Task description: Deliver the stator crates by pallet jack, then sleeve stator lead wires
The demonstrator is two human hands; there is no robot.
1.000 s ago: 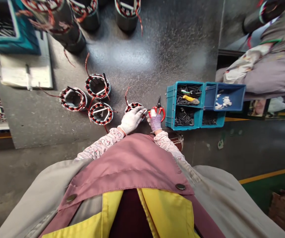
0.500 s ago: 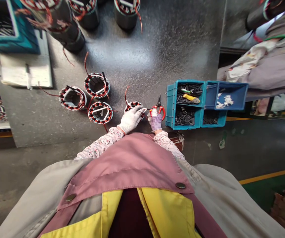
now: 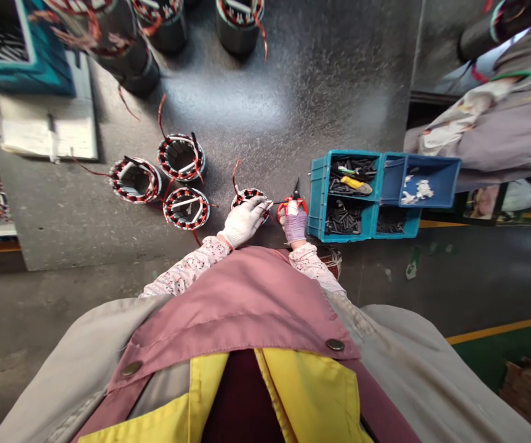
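Note:
A wound motor stator [image 3: 245,195] with red and white windings stands upright on the table in front of me. My left hand [image 3: 247,218], in a white glove, is closed over its near right rim, pinching a lead whose thin dark end sticks out to the right. The fingers hide much of the stator's top. My right hand [image 3: 293,220], gloved in white and purple, is closed around the red handles of the scissors [image 3: 297,189]. Their dark blades point away from me. The palm covers part of the handles.
Three similar stators [image 3: 186,209] cluster at the left, with more at the back. Blue bins [image 3: 320,197] of black sleeves stand at the right, a yellow-handled tool [image 3: 356,184] on top. A notebook [image 3: 48,135] lies far left. Another person's sleeve [image 3: 454,117] is at the right.
My right hand has shifted slightly right and forward, over the scissors' handles, which it now covers more. My left hand stays on the stator.

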